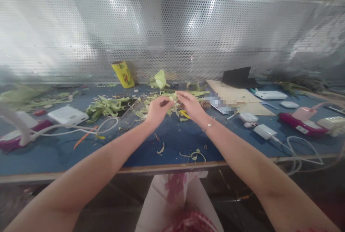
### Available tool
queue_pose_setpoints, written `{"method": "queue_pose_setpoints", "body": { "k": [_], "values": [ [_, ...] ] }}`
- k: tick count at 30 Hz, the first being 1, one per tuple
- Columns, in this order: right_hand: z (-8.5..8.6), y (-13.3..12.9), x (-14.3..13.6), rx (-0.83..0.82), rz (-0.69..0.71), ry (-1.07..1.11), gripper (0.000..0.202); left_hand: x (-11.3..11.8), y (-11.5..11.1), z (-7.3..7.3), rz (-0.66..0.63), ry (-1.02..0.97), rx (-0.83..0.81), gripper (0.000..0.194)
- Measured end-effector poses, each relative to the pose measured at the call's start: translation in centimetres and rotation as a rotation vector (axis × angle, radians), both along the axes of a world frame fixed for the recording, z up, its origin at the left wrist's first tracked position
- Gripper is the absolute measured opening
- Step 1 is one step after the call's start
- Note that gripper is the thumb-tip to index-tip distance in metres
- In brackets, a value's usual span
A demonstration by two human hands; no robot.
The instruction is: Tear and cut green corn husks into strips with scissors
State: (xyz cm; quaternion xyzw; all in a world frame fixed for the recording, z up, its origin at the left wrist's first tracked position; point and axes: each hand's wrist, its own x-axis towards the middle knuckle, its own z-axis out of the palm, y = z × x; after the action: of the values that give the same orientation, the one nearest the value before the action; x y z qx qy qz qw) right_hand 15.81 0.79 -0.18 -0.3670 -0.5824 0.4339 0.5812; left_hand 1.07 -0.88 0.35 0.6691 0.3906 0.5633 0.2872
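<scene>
My left hand (159, 109) and my right hand (191, 107) meet over the middle of the blue table (151, 153). Between their fingertips is a small pale green plant piece (173, 98), and the fingers of both hands are pinched on it. Just left of my left hand lies a pile of green stalks (107, 108). Loose green scraps spread behind and beneath the hands. A yellow strip (184, 114) lies under my right hand. Curled peelings (194, 156) rest near the table's front edge.
A yellow cup-like container (124, 74) leans by the perforated metal screen (172, 34). Cardboard (242, 95), a phone (220, 103) and white chargers (265, 131) with cables are at right. Left are a white power bank (68, 116), cables and an orange strip (85, 137).
</scene>
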Motion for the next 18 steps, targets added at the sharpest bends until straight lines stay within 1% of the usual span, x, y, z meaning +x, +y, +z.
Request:
{"method": "queue_pose_setpoints", "body": {
  "k": [3, 7, 11, 14, 18],
  "values": [
    [0.5, -0.8, -0.1, 0.120, -0.077, -0.015, 0.026, 0.1, 0.0, 0.0, -0.027, -0.019, -0.027, 0.019],
    [1.2, -1.7, -0.3, 0.226, -0.174, -0.088, 0.017, 0.2, -0.3, 0.2, -0.011, -0.085, -0.025, 0.024],
    [1.5, -2.4, -0.4, 0.300, -0.228, -0.227, 0.009, 0.1, -0.3, 0.3, 0.008, -0.020, -0.026, 0.019],
    [1.3, -2.4, -0.3, 0.343, -0.222, -0.295, 0.009, 0.0, -0.2, 0.3, 0.018, 0.019, -0.022, 0.015],
    [0.7, -1.5, 0.0, 0.425, -0.162, -0.377, 0.013, -0.1, -0.1, 0.2, 0.022, 0.041, -0.016, 0.015]
  ]
}}
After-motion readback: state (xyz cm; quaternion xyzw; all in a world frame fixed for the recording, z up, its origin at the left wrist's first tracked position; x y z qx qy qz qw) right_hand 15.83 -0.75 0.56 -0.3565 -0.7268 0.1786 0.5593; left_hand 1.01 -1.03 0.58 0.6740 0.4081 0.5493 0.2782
